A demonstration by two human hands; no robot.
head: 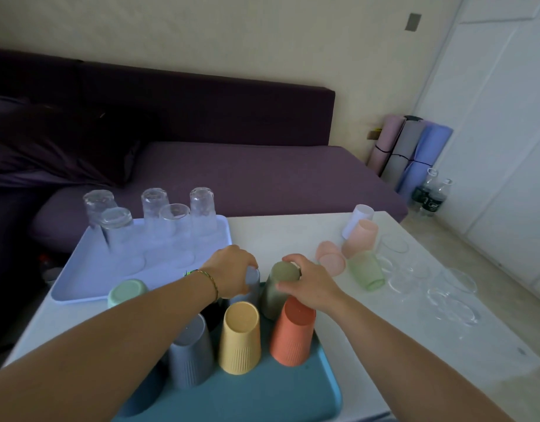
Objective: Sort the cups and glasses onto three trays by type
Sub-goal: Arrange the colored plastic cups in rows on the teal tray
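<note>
On the teal tray [293, 397] near me, plastic cups stand upside down: a grey one [191, 354], a yellow one [240, 338], an orange one [293, 333] and a mint one [127, 292] partly behind my arm. My left hand [232, 271] is closed over the top of a grey-blue cup [252, 287]. My right hand [311, 281] grips the base of an olive-green cup [277, 287]. Both cups stand inverted at the tray's far end. Several tall clear glasses [171, 223] stand inverted on the pale blue tray [88, 272].
On the white table [384, 345] to the right lie small cups: white [358, 220], peach [361, 239], pink [331, 260] and light green [366, 269]. Several low clear glasses [451, 293] sit beside them. A purple sofa stands behind the table; rolled mats and bottles are at far right.
</note>
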